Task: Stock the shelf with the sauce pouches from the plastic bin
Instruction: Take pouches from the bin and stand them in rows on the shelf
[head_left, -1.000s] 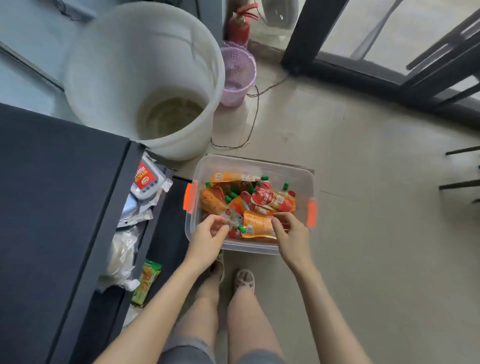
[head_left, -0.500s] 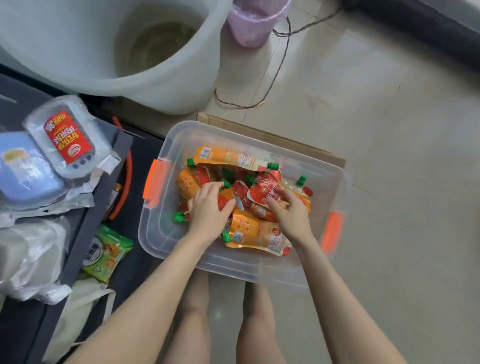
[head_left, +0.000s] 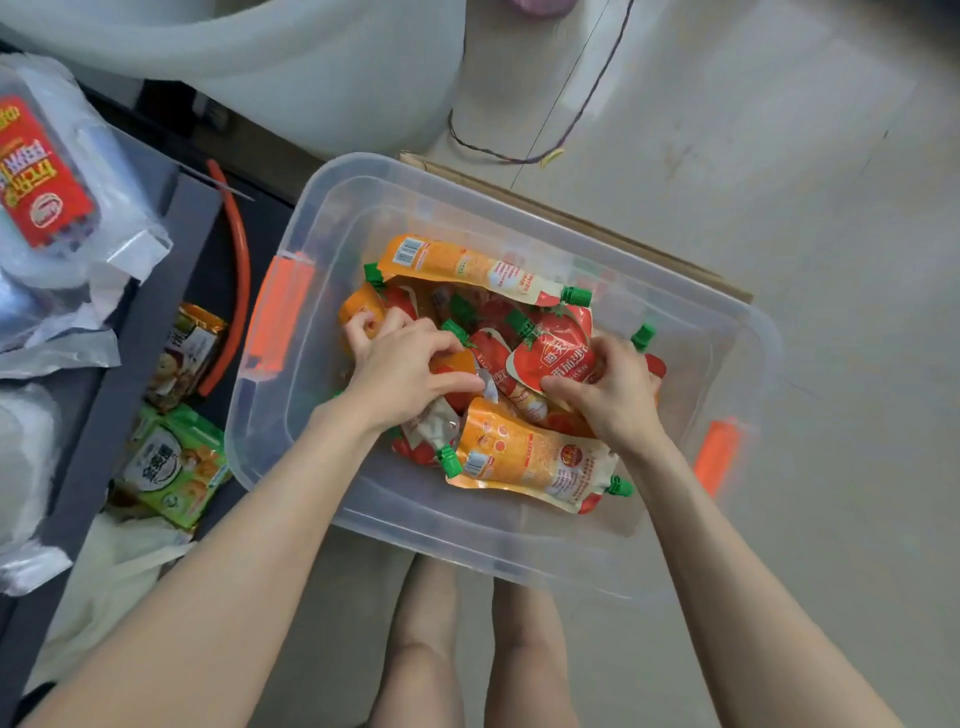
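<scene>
**Change.** We are finding both hands down inside the plastic bin (head_left: 291, 467). A second ago they were only meeting its near rim, and half a second ago they were just touching the top of the pile. We are reading this as the picking step getting under way. Nothing is leaving the bin yet, and no sauce pouch is showing on the shelf (head_left: 130, 332).

**Hands, two.**
- Left hand (head_left: 400, 374): the fingers are curling over the sauce pouches (head_left: 498, 364) at its end of the pile and the thumb is closing in, so it is gripping.
- Right hand (head_left: 608, 389): the thumb and bent fingers are pinching the red pouch (head_left: 556, 353) by its near edge.

**Sauce pouches.** All are lying in the bin, under and around the hands.
- Orange-faced: we are counting three. One is lying beyond both hands, one just nearer than the right hand, and one under the left fingertips.
- Red-faced: we are counting at least four, with overlaps hiding the rest.
- Green caps (head_left: 575, 296): we are counting at least eight.

**Orange latches** (head_left: 280, 312)**, two.** One is sitting outside each hand.

**Shelf, one.** It is standing left of the left hand and carrying other packets.

**White bucket** (head_left: 311, 67)**, one.** It is standing beyond the hands.
</scene>
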